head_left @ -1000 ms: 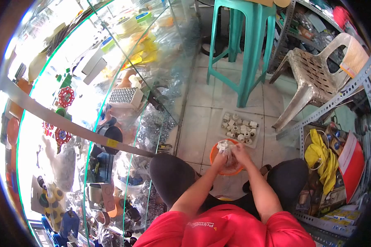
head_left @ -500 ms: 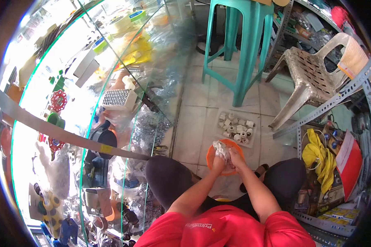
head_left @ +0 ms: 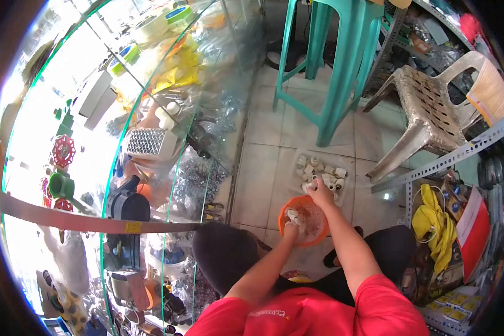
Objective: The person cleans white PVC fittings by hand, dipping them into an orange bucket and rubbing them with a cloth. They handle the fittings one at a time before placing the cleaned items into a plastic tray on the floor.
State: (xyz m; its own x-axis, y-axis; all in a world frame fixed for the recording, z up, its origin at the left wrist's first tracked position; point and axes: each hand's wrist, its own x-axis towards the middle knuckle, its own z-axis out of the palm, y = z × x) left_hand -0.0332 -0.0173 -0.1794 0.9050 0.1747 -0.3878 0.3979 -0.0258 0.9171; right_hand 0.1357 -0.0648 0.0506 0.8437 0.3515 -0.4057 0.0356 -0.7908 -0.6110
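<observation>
A: Orange plastic, round and shallow: that bowl (head_left: 281, 217) sits on the tiled floor between your knees. Your left hand (head_left: 289, 227) dips over its rim at 8 o'clock. Your grip there is curled round a white lump (head_left: 294, 215). Whether it is cloth or a fitting, it is too small to tell.

B: Your right hand (head_left: 321, 194) reaches past the bowl's 12 o'clock edge, fingertips down on the white fittings (head_left: 326, 175) at the near side of the flat tray (head_left: 298, 159). I cannot tell whether that grip has closed on one, because your own knuckles hide the fingertips.

A: The bowl's inside looks pale and filmy, and what lies in it is blurred. Your left wrist covers part of the near rim.

B: For room, bare tiles lie open at 9 o'clock of the bowl as far as the glass cabinet (head_left: 207, 112), whose edge runs close by your left knee. At 12 o'clock, beyond the tray, stand the legs of a teal stool (head_left: 341, 67). At 2 o'clock is a perforated grey plastic chair (head_left: 425, 106), one leg near the tray's far corner.

A: At 3 o'clock a slotted steel rack (head_left: 459, 151) hems you in, with a yellow cloth (head_left: 437, 218) bunched on its low shelf. The fittings are short, smooth white cylinders, some standing on end with round mouths showing.
</observation>
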